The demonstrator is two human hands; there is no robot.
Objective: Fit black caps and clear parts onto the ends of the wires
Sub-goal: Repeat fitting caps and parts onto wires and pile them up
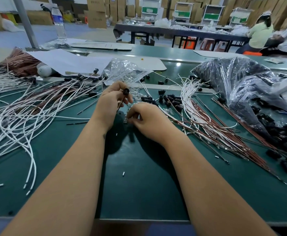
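My left hand [113,99] pinches a black cap [126,91] with its open end facing me; thin brown wires hang down from it past my palm. My right hand [145,117] rests low on the green table, its fingers curled onto small clear parts [136,94] scattered there. Whether it holds one I cannot tell. Loose black caps [170,99] lie just right of my hands. Capped white and brown wires [42,97] spread out to the left. Bare white and brown wires [200,116] fan out to the right.
A clear bag of clear parts [124,70] lies behind my hands. A large plastic bag of black caps [241,82] fills the right side. White paper sheets [68,60] and a water bottle [58,21] stand at the back left. Two people sit far right.
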